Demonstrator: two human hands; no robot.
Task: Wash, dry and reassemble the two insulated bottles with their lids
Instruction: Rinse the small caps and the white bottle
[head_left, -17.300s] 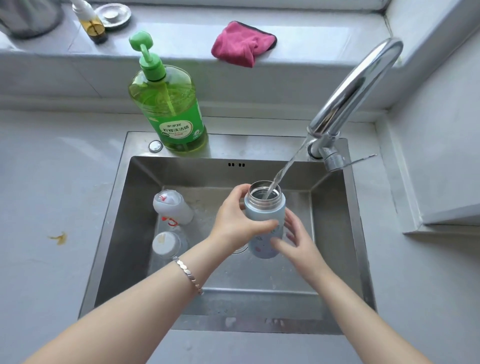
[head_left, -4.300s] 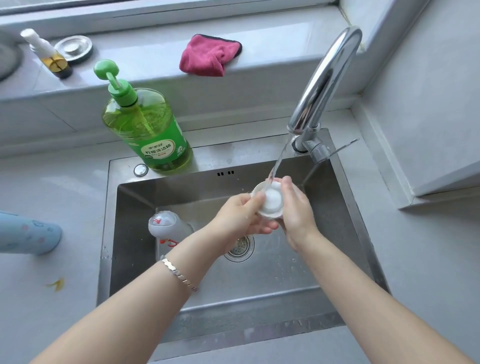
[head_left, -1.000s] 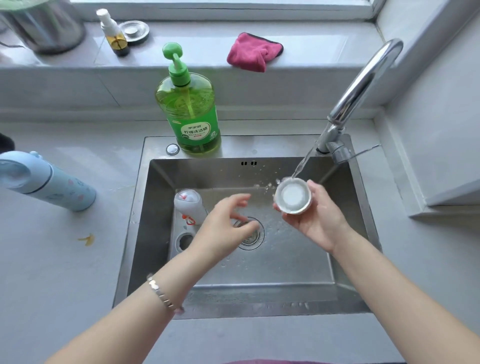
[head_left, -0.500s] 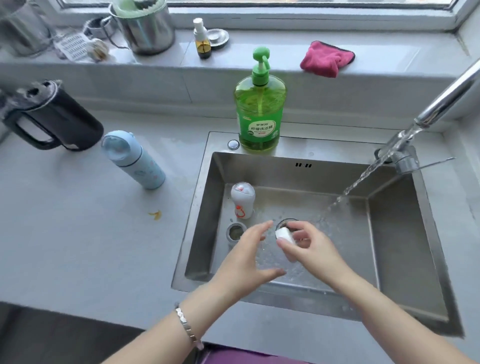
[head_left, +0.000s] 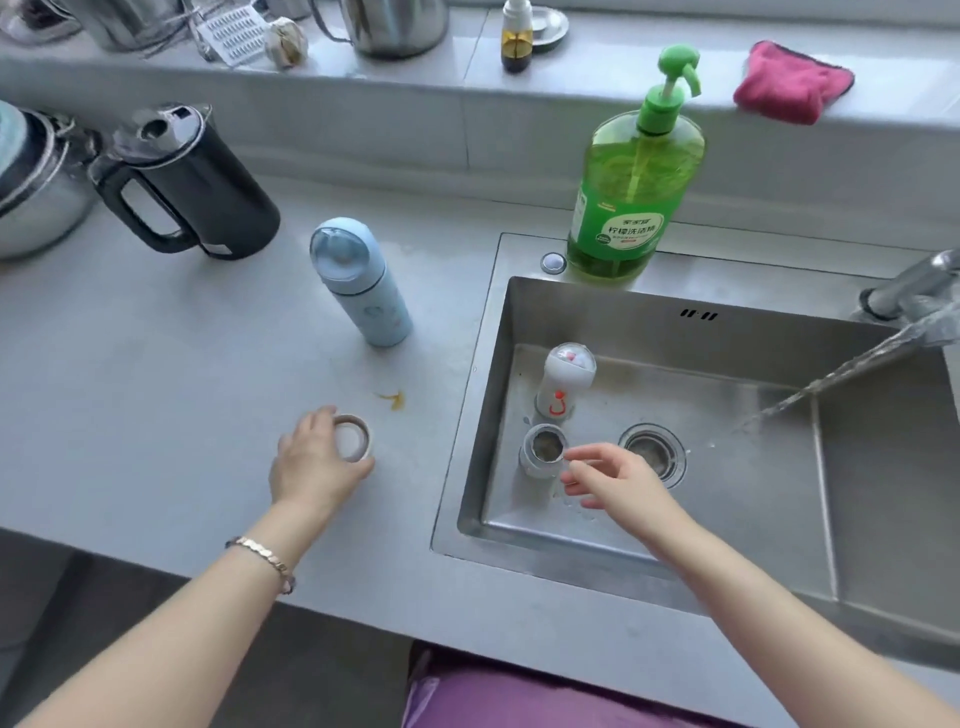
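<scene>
A light blue insulated bottle (head_left: 363, 283) stands upside down on the grey counter (head_left: 156, 389). My left hand (head_left: 311, 467) rests on the counter to its front, fingers curled around a small white lid (head_left: 354, 440) that sits open side up. In the sink (head_left: 491, 415) a white bottle (head_left: 565, 382) with red marks stands mouth down. Just in front of it sits a second lid (head_left: 543, 453), open side up. My right hand (head_left: 618, 478) hovers beside that lid with its fingers spread, holding nothing.
Water runs from the faucet (head_left: 914, 280) into the right of the sink, past the drain (head_left: 654, 452). A green soap bottle (head_left: 634, 197) stands on the sink's back rim. A black kettle (head_left: 192, 182) is at the counter's back left, a pink cloth (head_left: 789, 85) on the sill.
The white lid has passed from my right hand to my left, which carried it out of the sink onto the counter. My right hand moved left, beside the lid in the sink.
</scene>
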